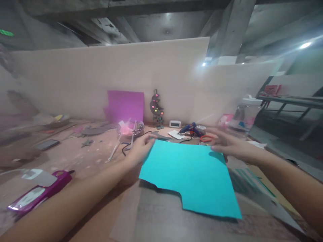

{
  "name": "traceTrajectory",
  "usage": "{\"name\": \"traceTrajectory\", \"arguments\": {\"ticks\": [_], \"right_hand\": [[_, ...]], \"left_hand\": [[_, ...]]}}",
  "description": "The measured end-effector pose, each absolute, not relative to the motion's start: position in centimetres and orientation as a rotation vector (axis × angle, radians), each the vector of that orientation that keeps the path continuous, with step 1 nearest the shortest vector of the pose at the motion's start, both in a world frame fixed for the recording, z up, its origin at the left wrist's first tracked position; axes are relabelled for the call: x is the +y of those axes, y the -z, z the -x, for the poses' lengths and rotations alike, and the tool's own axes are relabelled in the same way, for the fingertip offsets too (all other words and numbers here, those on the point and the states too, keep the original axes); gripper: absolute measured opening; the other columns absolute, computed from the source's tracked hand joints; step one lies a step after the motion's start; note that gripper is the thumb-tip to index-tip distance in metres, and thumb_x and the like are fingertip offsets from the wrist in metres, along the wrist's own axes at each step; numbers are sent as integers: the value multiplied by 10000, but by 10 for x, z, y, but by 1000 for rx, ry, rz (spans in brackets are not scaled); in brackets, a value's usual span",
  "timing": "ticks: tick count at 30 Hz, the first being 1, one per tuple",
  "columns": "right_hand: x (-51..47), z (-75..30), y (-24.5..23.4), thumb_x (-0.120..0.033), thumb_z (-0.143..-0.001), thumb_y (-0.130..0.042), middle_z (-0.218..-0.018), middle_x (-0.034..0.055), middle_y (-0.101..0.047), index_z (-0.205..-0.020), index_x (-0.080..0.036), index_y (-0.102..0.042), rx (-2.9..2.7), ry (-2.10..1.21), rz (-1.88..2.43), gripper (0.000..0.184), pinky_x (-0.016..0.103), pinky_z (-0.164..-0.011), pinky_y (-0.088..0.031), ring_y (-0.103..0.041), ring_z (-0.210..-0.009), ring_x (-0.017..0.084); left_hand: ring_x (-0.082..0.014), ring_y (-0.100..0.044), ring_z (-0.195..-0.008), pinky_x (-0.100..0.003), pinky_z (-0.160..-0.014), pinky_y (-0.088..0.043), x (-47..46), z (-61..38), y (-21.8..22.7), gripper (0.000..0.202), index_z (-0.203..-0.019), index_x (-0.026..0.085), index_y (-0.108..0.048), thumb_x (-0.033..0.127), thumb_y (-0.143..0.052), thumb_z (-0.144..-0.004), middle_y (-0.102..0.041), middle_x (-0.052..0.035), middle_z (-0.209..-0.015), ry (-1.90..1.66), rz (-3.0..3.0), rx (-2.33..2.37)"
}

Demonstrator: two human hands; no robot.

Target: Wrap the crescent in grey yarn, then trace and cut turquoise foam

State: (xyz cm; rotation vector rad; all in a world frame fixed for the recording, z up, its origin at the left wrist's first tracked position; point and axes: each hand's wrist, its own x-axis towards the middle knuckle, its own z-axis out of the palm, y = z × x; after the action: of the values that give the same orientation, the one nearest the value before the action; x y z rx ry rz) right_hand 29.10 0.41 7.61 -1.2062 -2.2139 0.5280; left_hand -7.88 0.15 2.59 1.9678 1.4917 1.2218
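Pale partition [113, 74] beneath grey concrete beams [75, 10].

Both forearms [93, 189] are bare, long and slim, tapering smoothly toward equally bare hands [139, 148]

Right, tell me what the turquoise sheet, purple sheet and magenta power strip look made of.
Turquoise sheet: probably matte card or thin foam; even colour, cleanly cut notch. Purple sheet: perhaps similar, being flat-coloured and standing upright. Magenta power strip: likely glossy plastic, given its bright highlights.
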Motion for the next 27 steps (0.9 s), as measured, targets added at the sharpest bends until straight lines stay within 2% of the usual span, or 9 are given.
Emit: {"name": "traceTrajectory", "arguments": {"ticks": [2,4,7,11,17,19,22,25,27], "right_hand": [[15,-288,-59,-364,-920,-581,-831,55,-756,-1494,-146,-525,-2275,-662,1301,617,306,-542,-562,-694,-644,205],[24,-288,-45,-308,-868,-594,-827,58,-756,-1381,-148,-643,-2319,-552,1372,540,338,-670,-584,-711,-730,225],[34,-293,-30,-286,-858,-583,-904,84,-782,-1263,-182,-730,-2296,-318,1452,443,367,-781,-585,-739,-842,262],[40,-301,-13,-348,-944,-520,-1111,158,-777,-1272,-149,-709,-2246,-142,1530,428,431,-862,-590,-741,-977,316],[51,-310,14,-335,-1001,-455,-1320,218,-696,-1260,-124,-708,-2351,138,1316,419,552,-1063,-504,-652,-1218,375],[53,-310,17,-317,-1004,-454,-1303,219,-700,-1263,-119,-703,-2365,145,1337,411,555,-1051,-509,-654,-1202,373],[50,-307,13,-283,-1000,-461,-1309,207,-694,-1262,-127,-696,-2368,128,1342,386,530,-1073,-494,-639,-1224,352],[39,-301,2,-292,-984,-502,-1242,220,-710,-1322,-93,-647,-2278,103,1425,419,510,-999,-530,-674,-1135,355],[28,-295,-7,-278,-999,-479,-1153,175,-736,-1419,-116,-571,-2134,134,1436,460,448,-918,-560,-705,-1034,311]], "left_hand": [[-237,-711,-934,-320,-762,-549,7,84,-17,402,-1258,194,-680,389,-514,-950,-766,-82,-1080,-1100,-2032,1501],[-227,-718,-908,-320,-759,-554,16,98,-17,415,-1300,195,-664,343,-459,-971,-770,-87,-1098,-988,-2072,1556],[-262,-711,-947,-342,-803,-547,34,132,-25,332,-1145,196,-741,294,-497,-942,-775,-107,-1075,-828,-2129,1711],[-291,-698,-953,-396,-873,-545,48,167,-28,177,-973,198,-770,330,-664,-921,-763,-111,-997,-556,-2207,1842],[-227,-659,-1113,-441,-945,-587,44,167,-19,329,-1302,203,-628,377,-625,-1023,-626,-105,-1344,-450,-2229,1935],[-243,-682,-1048,-402,-897,-578,43,163,-21,257,-1156,182,-699,376,-647,-996,-697,-98,-1203,-457,-2236,1972],[-301,-711,-878,-338,-740,-497,37,153,-31,233,-767,181,-715,360,-658,-905,-736,-106,-821,-481,-2267,2009],[-276,-671,-797,-323,-669,-435,20,132,-45,289,-823,206,-683,447,-560,-926,-714,-85,-803,-580,-2353,1951],[-235,-645,-763,-296,-631,-433,1,112,-49,336,-882,219,-678,523,-545,-937,-715,-55,-829,-807,-2348,1726]]}}
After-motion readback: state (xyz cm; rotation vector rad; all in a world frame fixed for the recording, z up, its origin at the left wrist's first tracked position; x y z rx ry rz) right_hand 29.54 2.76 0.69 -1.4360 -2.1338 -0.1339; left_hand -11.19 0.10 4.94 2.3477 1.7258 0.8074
